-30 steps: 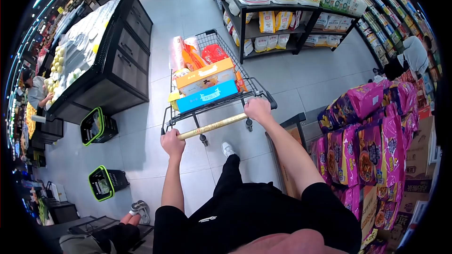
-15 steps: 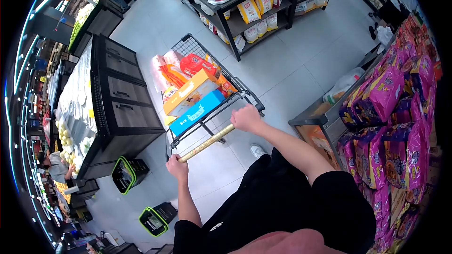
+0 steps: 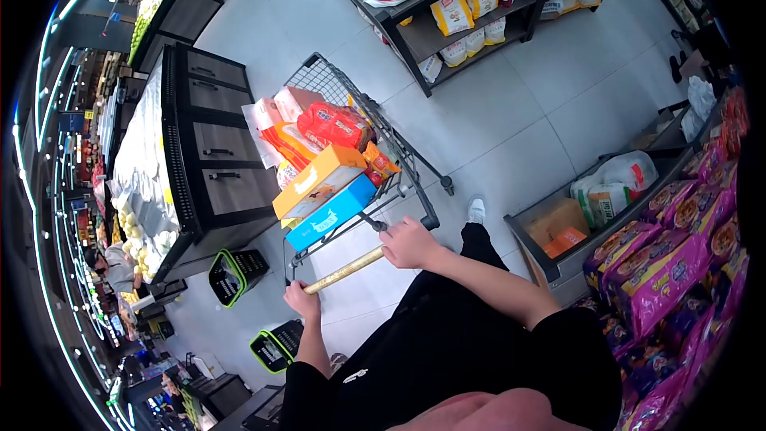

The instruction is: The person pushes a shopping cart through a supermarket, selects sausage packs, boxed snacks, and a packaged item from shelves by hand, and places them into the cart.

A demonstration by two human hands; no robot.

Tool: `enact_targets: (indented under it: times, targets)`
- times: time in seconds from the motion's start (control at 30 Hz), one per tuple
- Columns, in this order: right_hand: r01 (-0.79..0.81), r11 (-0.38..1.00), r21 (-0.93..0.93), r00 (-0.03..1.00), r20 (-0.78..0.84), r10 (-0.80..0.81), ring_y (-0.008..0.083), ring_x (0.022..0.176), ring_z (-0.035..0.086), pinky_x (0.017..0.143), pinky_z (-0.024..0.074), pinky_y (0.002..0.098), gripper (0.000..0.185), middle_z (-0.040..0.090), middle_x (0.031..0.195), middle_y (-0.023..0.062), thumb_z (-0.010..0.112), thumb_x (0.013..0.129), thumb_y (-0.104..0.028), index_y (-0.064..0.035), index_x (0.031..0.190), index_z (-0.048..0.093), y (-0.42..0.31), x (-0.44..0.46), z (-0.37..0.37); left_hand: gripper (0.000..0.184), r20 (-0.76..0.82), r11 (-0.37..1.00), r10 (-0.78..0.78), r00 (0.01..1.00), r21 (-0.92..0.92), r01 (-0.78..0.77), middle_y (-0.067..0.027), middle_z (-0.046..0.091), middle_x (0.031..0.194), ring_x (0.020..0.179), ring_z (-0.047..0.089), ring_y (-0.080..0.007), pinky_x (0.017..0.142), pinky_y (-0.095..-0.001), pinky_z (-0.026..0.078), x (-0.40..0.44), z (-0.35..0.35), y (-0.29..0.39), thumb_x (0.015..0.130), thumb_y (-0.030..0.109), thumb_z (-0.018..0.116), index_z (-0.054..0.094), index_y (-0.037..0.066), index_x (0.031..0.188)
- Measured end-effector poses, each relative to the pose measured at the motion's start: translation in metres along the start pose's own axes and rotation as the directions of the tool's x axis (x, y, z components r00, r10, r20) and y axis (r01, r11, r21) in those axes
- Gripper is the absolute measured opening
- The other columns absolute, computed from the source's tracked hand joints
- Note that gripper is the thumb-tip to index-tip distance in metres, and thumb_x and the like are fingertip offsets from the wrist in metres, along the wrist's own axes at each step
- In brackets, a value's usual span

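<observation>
Both of my hands grip the gold handle (image 3: 345,269) of a shopping cart (image 3: 325,73). My left hand (image 3: 302,301) is closed around its left end, and my right hand (image 3: 410,244) is wrapped around it near the right corner. Just ahead of the handle, a blue box (image 3: 333,214) leans against an orange box (image 3: 319,181) in the cart. Behind them lie a red package (image 3: 333,124), orange-and-white packages (image 3: 289,144) and pink packages (image 3: 297,101). A small orange packet (image 3: 381,161) sits by the right side.
A black produce stand (image 3: 219,144) is close on the left, with two green-rimmed baskets (image 3: 238,275) on the floor. Shelves of bagged goods (image 3: 459,20) stand ahead. On the right are a grey bin (image 3: 558,267) and stacked purple packages (image 3: 650,271). A person (image 3: 116,265) is at far left.
The cart has turned relative to the shelves, and I have stepped forward, a foot now showing further ahead. The bin on the right has come more into view. Both hands stay on the handle.
</observation>
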State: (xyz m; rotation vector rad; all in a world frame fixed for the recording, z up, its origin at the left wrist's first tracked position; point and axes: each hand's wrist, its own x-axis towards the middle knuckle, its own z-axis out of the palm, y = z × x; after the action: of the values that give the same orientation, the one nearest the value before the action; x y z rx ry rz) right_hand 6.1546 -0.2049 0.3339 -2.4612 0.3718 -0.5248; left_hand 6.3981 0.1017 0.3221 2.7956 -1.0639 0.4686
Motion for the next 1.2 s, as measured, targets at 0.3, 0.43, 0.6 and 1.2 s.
enact_targets:
  times: [0.3,0.43,0.6,1.2]
  targets:
    - [0.092,0.995,0.043,0.957,0.273,-0.100,0.0265,0.085,0.064,0.073,0.0440,0.0392,0.026,0.063,0.085,0.0095,0.065,0.068,-0.010,-0.0065,0.092,0.057,0.020,0.029,-0.012,0.013,0.034,0.992,-0.043,0.999,0.121,0.038,-0.0042,0.054,0.077,0.084,0.051,-0.0290,0.082,-0.0411,0.037,0.020,0.011,-0.008,0.070,0.007,0.064,0.053,0.012,0.075]
    - [0.121,0.987,0.103,0.921,0.359,-0.150,0.0276,0.088,0.064,0.076,0.0473,0.0391,0.028,0.064,0.088,0.0101,0.066,0.067,-0.007,-0.0053,0.095,0.058,0.024,0.044,-0.007,0.013,0.020,0.992,-0.039,0.999,0.119,0.037,-0.0047,0.053,0.077,0.083,0.051,-0.0288,0.081,-0.0406,0.037,0.033,0.013,-0.020,0.070,0.008,0.063,0.052,0.012,0.074]
    - [0.104,0.981,0.165,0.852,0.493,-0.174,0.0315,0.095,0.065,0.077,0.0525,0.0437,0.033,0.064,0.097,0.0130,0.067,0.070,-0.002,-0.0029,0.101,0.057,0.018,0.068,0.005,0.012,-0.060,0.995,-0.039,0.997,0.087,0.044,-0.0051,0.050,0.073,0.080,0.051,-0.0282,0.079,-0.0409,0.038,0.050,0.028,-0.045,0.071,0.007,0.061,0.050,0.011,0.073]
    - [0.088,0.996,-0.009,0.615,0.787,-0.048,0.0360,0.074,0.065,0.087,0.0460,0.0444,0.029,0.066,0.071,0.0113,0.057,0.093,-0.038,-0.0112,0.106,0.059,-0.015,0.174,0.055,0.013,-0.224,0.997,-0.074,0.972,-0.039,0.067,-0.0087,0.048,0.076,0.082,0.051,-0.0299,0.083,-0.0406,0.040,0.135,0.072,-0.158,0.071,0.005,0.060,0.047,0.008,0.073]
